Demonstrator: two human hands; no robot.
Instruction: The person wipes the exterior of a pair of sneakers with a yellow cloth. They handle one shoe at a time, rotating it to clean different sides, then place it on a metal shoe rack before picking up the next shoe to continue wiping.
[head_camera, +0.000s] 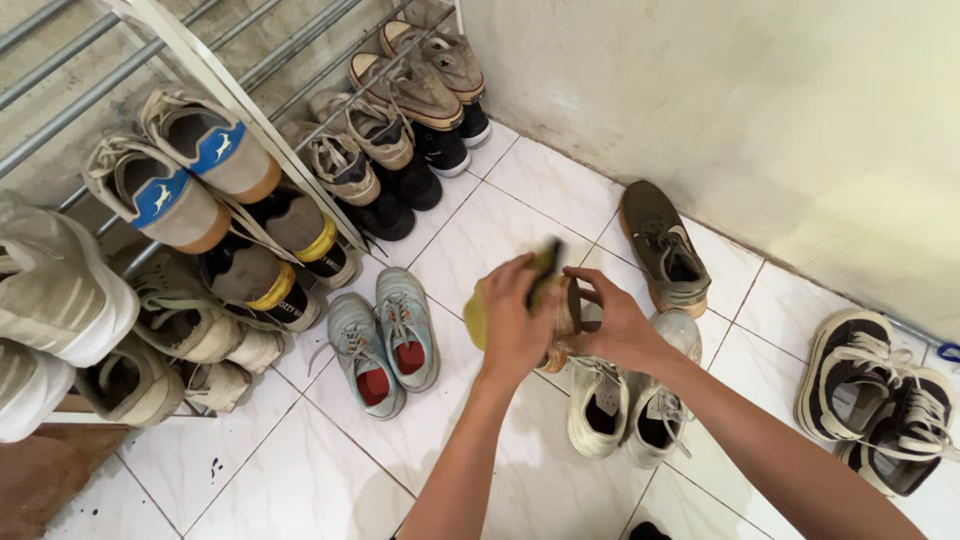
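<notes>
Both hands are meeting on one olive shoe (560, 315) held above the floor tiles (300, 480): I'm seeing my left grip (515, 320) clamping a yellow cloth (478, 312) against its near side, my right grip (615, 325) cupping its far side, long axis pointing away from me.

Bare tiles (300, 480) lie open near; white sneakers (625, 405) crowd beneath the hands (565, 320).

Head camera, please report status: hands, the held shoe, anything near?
Left hand and right hand both grip one shoe. Shoe off the floor. White sneakers directly below.
</notes>
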